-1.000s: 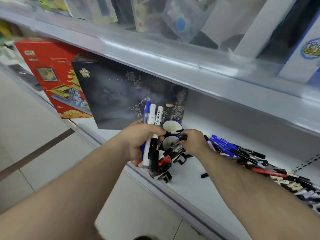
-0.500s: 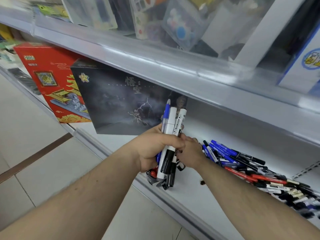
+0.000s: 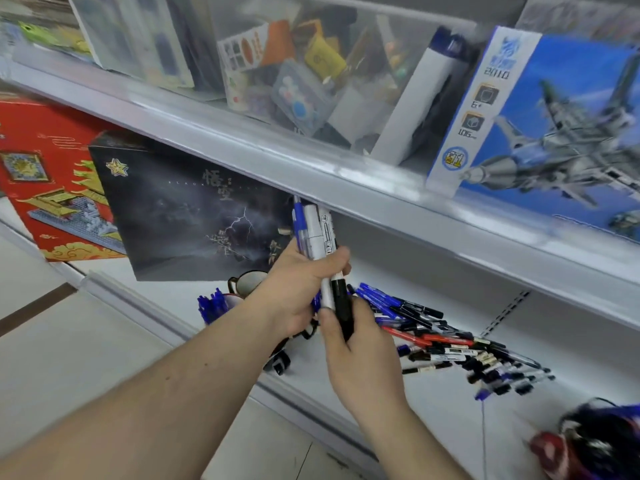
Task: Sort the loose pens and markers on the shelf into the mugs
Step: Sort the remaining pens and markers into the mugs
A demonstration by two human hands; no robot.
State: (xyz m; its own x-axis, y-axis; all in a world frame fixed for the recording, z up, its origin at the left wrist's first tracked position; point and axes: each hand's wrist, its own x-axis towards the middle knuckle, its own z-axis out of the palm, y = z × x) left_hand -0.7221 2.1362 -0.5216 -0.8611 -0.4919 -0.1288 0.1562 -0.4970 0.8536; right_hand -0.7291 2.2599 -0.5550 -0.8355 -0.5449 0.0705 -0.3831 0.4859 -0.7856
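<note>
Three or so pens make up the bundle of markers (image 3: 317, 237) held in the left hand (image 3: 298, 292), though blur makes the exact count hard to settle. Its long axis runs nearly upright, tilted a little leftward at the top: the upper ends point up toward the underside of the upper shelf (image 3: 311, 168), and the black-capped lower ends point down toward the right hand (image 3: 356, 358). The left fingers (image 3: 337, 259) are curled and clamped round the middle of the bundle, so the blue and white barrels stand out above them and the caps stick out below them. The right hand sits just under the left; its thumb lies on the near side of the black marker cap (image 3: 343, 306) and its fingers are wrapped behind, gripping that cap.

Beyond and to the right of both sets of fingers, the pile of loose pens (image 3: 446, 341) lies flat on the lower shelf (image 3: 433, 410), with most long axes running left to right, blue ones nearest the knuckles, then red and black. Left of the left fingers, a mug (image 3: 221, 306) stands with blue pens upright in it, and the rim of a second mug (image 3: 247, 282) shows behind the wrist. A dark box (image 3: 180, 209) stands behind the bundle.
</note>
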